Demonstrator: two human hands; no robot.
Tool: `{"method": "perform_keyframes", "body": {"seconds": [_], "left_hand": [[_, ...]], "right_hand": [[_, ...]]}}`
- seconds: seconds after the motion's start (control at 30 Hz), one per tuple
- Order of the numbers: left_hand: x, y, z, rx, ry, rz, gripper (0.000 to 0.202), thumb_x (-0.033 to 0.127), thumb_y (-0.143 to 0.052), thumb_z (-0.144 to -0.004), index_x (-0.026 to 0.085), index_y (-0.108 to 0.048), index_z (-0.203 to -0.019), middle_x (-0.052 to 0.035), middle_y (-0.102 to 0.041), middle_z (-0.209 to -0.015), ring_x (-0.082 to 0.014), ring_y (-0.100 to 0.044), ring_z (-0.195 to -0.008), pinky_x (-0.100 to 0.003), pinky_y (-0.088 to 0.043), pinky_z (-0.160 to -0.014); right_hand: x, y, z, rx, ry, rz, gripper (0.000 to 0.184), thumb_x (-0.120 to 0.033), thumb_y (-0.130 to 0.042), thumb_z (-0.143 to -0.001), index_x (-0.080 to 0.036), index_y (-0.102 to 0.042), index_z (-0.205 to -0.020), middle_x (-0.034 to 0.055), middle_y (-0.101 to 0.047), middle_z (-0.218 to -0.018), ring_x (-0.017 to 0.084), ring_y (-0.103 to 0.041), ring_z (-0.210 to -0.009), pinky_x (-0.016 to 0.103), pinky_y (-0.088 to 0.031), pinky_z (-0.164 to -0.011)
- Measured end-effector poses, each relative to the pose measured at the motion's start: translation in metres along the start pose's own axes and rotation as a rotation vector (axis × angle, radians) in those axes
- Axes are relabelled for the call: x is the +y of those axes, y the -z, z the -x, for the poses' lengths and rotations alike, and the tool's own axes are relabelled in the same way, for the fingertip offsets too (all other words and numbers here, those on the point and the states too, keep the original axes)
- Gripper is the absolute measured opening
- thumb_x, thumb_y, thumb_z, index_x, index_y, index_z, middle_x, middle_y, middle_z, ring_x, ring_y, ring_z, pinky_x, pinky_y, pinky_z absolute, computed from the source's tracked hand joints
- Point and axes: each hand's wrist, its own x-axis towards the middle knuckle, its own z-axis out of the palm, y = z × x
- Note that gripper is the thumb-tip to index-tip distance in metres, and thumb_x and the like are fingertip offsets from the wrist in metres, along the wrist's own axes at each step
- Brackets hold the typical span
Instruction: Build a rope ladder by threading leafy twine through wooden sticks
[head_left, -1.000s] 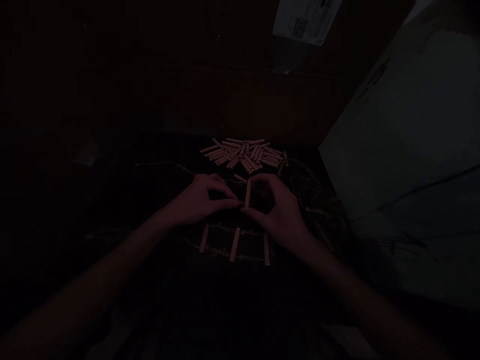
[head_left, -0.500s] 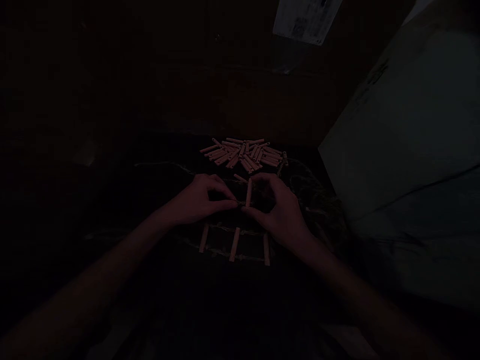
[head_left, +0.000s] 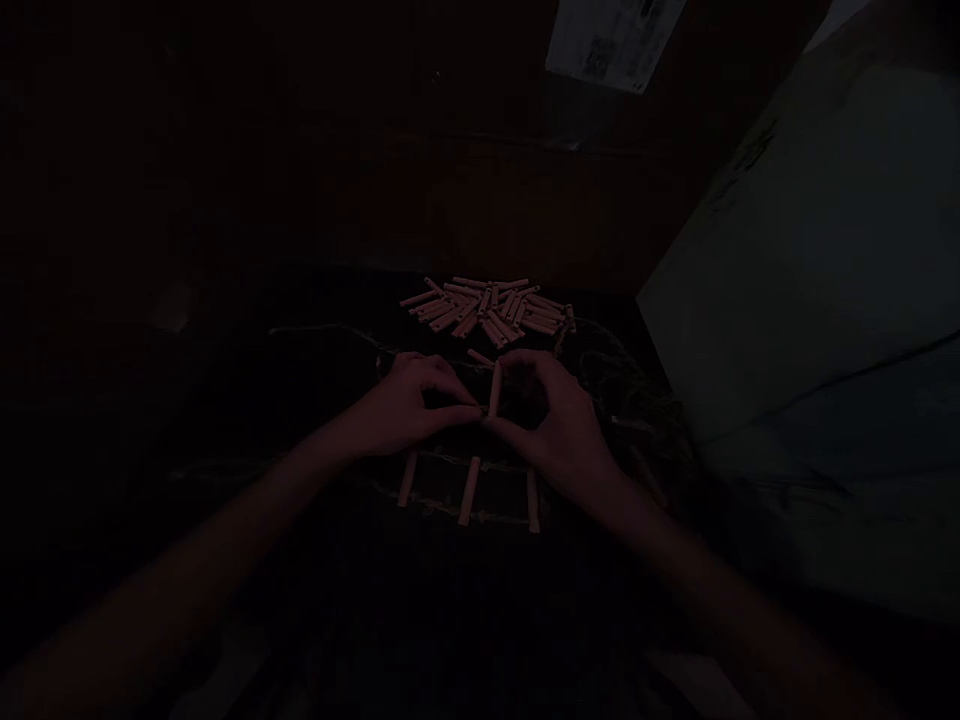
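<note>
A pale wooden stick [head_left: 494, 390] sits between the two hands, its long axis running away from the person, the far end leaning slightly right. The left hand [head_left: 416, 410] and right hand [head_left: 559, 430] arch over it in a narrow grip, their fingertips meeting at its near end; the dimness hides exactly how they pinch it. Compared with half a second earlier, the stick sits in nearly the same spot, while the left hand's knuckles spread a little wider. Just nearer the person, three matching sticks [head_left: 469, 490] lie roughly parallel across two strands of twine [head_left: 450, 510], forming a ladder-like row. A single loose stick [head_left: 480, 357] lies just beyond the hands, and past it spreads a heap of sticks [head_left: 487, 312]. A large pale panel [head_left: 810, 300] rises at the right, with a printed paper [head_left: 611, 40] above.
</note>
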Motion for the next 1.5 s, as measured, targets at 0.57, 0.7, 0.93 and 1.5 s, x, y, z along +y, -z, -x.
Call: {"method": "perform_keyframes", "body": {"seconds": [0.57,0.7,0.93,1.5], "left_hand": [[-0.0019,0.0066,-0.0006,0.003,0.0,0.032,0.025,0.049,-0.075,-0.084,0.025,-0.083,-0.09,-0.0045,-0.074,-0.096,-0.0208,-0.066,-0.096,-0.035,-0.047,-0.092],[-0.0026,0.0025,0.0001,-0.018,-0.02,0.012,0.024,0.047,-0.075,-0.085,0.027,-0.082,-0.096,-0.004,-0.075,-0.102,-0.022,-0.065,-0.103,-0.038,-0.043,-0.101],[-0.0027,0.0039,-0.0003,0.009,-0.014,0.023,0.023,0.047,-0.075,-0.084,0.026,-0.082,-0.091,-0.0039,-0.075,-0.095,-0.0206,-0.066,-0.096,-0.036,-0.046,-0.094],[-0.0005,0.0036,-0.0009,-0.035,-0.014,0.021,0.022,0.046,-0.072,-0.086,0.026,-0.082,-0.086,-0.004,-0.076,-0.093,-0.0207,-0.066,-0.095,-0.035,-0.046,-0.094]], "right_hand": [[0.0006,0.0,-0.0002,0.013,-0.026,-0.039,0.05,-0.023,-0.081,-0.075,-0.026,-0.055,-0.117,0.0045,-0.066,-0.118,0.028,-0.062,-0.112,0.044,-0.05,-0.092],[-0.0007,-0.0002,-0.0002,0.001,-0.033,-0.025,0.05,-0.022,-0.081,-0.074,-0.026,-0.055,-0.118,0.0041,-0.067,-0.118,0.027,-0.063,-0.11,0.044,-0.05,-0.092],[0.0001,-0.0003,-0.0002,0.012,-0.026,-0.024,0.049,-0.024,-0.08,-0.076,-0.026,-0.055,-0.118,0.0044,-0.066,-0.118,0.028,-0.063,-0.111,0.045,-0.05,-0.092],[-0.0018,-0.0021,0.0009,0.0,-0.036,-0.027,0.048,-0.024,-0.079,-0.076,-0.026,-0.055,-0.118,0.0054,-0.067,-0.121,0.028,-0.062,-0.114,0.045,-0.051,-0.092]]}}
